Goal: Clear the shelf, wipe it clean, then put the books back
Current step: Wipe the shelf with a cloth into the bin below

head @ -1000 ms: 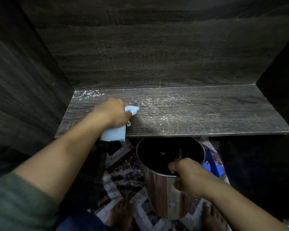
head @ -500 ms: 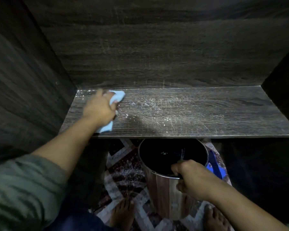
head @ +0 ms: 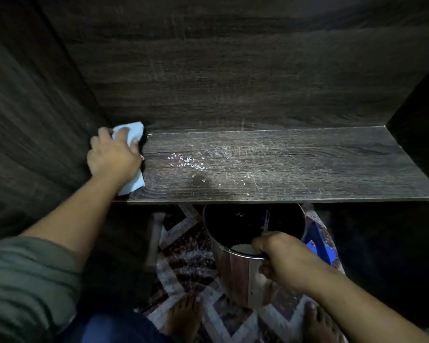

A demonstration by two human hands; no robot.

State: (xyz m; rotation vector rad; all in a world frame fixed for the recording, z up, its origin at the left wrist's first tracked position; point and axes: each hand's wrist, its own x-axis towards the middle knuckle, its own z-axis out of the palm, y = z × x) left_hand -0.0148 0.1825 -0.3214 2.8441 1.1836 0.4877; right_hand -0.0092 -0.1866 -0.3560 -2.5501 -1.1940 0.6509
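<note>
A dark wooden shelf (head: 307, 169) runs across the middle of the view, with no books on it. White crumbs (head: 191, 163) and dusty streaks lie on its middle part. My left hand (head: 113, 157) presses a light blue cloth (head: 131, 131) onto the shelf's back left corner, fingers spread over it. Below the shelf's front edge, my right hand (head: 282, 258) grips the near rim of a round metal bin (head: 235, 276) with a dark inside.
Dark wooden walls close the shelf in at the back (head: 233, 82), left and right. A patterned rug (head: 183, 256) covers the floor under the bin, with my bare feet (head: 183, 315) on it. Something blue (head: 320, 246) lies right of the bin.
My left hand has slid the cloth from the shelf's front left toward the back left corner. The right hand has stayed on the bin's rim.
</note>
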